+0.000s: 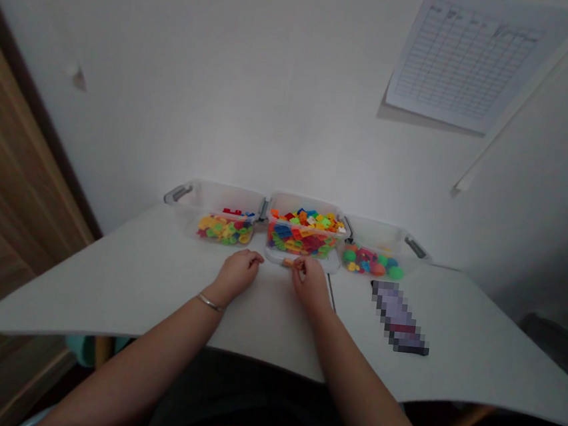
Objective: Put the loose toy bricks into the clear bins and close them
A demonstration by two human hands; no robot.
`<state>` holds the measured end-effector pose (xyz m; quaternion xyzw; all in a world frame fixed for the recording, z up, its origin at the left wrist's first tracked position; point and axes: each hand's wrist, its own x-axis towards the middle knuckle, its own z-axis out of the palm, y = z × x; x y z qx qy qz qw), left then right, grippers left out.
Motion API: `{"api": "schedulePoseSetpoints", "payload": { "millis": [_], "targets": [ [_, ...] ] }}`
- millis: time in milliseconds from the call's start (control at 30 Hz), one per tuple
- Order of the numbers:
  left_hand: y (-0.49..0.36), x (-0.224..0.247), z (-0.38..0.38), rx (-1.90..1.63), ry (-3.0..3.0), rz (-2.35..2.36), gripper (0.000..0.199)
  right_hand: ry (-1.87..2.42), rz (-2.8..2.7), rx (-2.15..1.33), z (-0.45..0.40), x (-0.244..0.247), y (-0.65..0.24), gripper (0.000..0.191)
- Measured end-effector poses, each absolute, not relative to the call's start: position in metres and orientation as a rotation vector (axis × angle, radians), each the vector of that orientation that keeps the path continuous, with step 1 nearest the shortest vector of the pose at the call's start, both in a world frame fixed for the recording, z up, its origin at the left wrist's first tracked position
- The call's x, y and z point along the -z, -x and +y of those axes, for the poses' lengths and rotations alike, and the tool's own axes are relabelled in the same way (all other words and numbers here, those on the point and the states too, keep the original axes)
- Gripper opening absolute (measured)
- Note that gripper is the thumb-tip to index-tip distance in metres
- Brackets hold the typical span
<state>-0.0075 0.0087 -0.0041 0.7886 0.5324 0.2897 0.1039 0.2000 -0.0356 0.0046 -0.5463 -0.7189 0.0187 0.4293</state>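
Observation:
My right hand (311, 284) is closed in a pinch on a small orange piece (288, 263), which looks like a plastic building block; its exact shape is too small to tell. A bracelet circles the wrist of my left hand (238, 273), whose fingers are curled together above the white table (155, 294); whatever they hold, if anything, is hidden. Just beyond both hands stands the middle clear bin (309, 204), filled with bright building blocks (306, 235). A pale lid (330, 264) lies at its foot, close to my right hand.
The left clear bin (225, 196) holds yellow, red and green pieces (225, 229). Round and spiky pieces (372, 262) lie in the right clear bin (375, 230). A blurred-out phone-like object (399, 318) rests on the table at right. Behind the bins rises a wall with a printed sheet (464, 63).

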Motion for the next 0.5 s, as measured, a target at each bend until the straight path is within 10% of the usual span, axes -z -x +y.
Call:
{"api": "schedulePoseSetpoints", "payload": {
  "millis": [500],
  "targets": [
    [0.007, 0.005, 0.01, -0.873, -2.367, 1.477, 0.03, 1.228, -1.64, 0.262, 0.017, -0.077, -0.228, 0.03]
  ]
}}
